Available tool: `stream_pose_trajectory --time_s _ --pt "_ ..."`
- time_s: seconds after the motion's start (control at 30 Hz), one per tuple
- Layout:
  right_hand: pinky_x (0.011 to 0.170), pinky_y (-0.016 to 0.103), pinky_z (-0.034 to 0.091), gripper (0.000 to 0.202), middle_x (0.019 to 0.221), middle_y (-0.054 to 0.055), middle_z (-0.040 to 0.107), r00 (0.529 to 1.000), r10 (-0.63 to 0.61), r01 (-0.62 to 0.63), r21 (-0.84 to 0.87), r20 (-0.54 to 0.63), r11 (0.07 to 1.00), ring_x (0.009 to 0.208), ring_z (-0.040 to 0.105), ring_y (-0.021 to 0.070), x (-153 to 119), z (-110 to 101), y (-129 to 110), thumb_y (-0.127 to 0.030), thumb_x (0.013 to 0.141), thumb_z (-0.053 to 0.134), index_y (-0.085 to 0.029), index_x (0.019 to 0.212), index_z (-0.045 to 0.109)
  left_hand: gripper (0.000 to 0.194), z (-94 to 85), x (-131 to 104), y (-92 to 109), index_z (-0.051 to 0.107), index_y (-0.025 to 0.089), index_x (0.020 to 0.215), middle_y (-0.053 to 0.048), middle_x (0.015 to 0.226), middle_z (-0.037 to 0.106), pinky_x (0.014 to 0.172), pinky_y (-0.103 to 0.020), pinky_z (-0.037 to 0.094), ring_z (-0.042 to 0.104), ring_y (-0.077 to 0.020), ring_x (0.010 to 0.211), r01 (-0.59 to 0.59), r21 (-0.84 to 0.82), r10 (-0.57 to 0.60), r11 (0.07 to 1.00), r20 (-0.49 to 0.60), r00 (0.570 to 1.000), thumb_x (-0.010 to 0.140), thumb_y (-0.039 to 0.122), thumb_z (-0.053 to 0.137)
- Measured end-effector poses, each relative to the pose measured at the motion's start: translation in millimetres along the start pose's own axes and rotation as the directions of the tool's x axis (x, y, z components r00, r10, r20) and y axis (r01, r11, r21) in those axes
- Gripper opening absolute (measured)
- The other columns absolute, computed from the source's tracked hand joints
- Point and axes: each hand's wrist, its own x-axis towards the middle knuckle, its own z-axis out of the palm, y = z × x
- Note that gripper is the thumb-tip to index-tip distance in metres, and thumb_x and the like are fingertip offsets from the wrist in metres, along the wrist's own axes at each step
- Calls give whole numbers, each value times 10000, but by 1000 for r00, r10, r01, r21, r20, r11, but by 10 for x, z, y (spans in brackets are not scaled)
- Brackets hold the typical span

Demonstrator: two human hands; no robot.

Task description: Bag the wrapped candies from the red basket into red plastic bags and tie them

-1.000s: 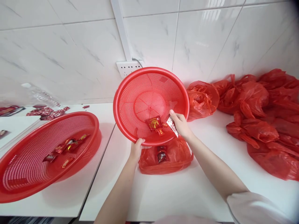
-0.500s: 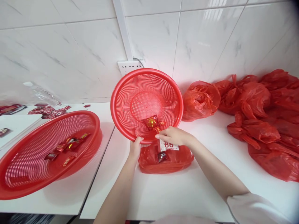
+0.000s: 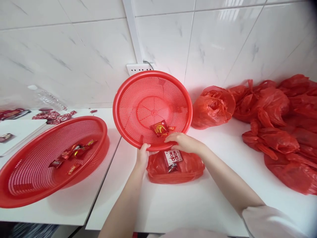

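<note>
A red mesh basket point(image 3: 153, 96) is tilted toward me, with my left hand point(image 3: 143, 157) closed on its lower rim. Inside it, near the bottom, lie a shiny red-and-gold packet point(image 3: 159, 128) and a smaller red wrapper partly behind my fingers. My right hand point(image 3: 180, 142) reaches over the rim at the lower right, fingers bent beside that wrapper; whether it grips anything is unclear. Under the basket sits an opened red plastic bag point(image 3: 189, 170). In it are a white card with red characters point(image 3: 173, 157) and a dark wrapped piece point(image 3: 172, 168).
At the left, a second red basket point(image 3: 32, 148) holds several wrapped pieces. Behind it are red patterned packets point(image 3: 55, 116) and a clear bottle point(image 3: 49, 99). Filled red bags point(image 3: 269, 105) crowd the right side. A power strip point(image 3: 138, 68) is at the tiled wall.
The white card has left my right hand and lies in the bag. My right hand has moved slightly up to the basket's rim, and the basket has shifted slightly left.
</note>
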Motion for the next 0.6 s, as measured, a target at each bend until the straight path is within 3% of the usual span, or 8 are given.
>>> stream_pose_trajectory --time_s 0.17,0.3,0.43,0.5,0.6 --pt "928 354 497 345 1130 30 710 999 17 -11 148 -35 989 1010 661 167 -88 -215 -155 -75 876 504 -230 1125 685 434 -24 21 -4 595 125 1027 -75 853 713 668 -358 590 698 -262 838 3 -12 -3 1000 0 1000 612 251 607" --pt "824 301 520 245 1014 13 736 996 -30 9 238 83 971 880 679 149 -134 -298 -275 -170 892 551 -215 1084 697 423 -3 10 -9 602 113 981 -83 834 714 650 -368 587 700 -279 812 13 7 -13 1000 -9 1000 585 262 616" --pt "860 319 504 253 1034 40 723 1000 30 -29 99 -10 995 925 664 165 -76 -209 -219 -258 951 481 -201 1075 694 426 32 -41 7 596 105 954 -79 836 708 632 -374 591 698 -279 790 22 22 -22 1000 11 1000 560 258 641" --pt "959 375 465 294 1162 75 684 995 72 -74 -16 -71 997 1072 624 207 -40 -121 -142 -292 959 468 -186 1156 659 448 50 -75 6 590 113 987 -70 857 707 633 -382 594 697 -277 794 24 30 -25 999 33 999 561 240 645" --pt "1053 455 394 413 1349 137 568 991 126 -131 -124 -44 984 1244 526 272 -11 0 -47 -367 951 481 -151 1291 572 489 72 -106 -9 577 128 1042 -58 888 707 642 -385 598 697 -269 798 17 44 -19 999 43 999 565 210 646"
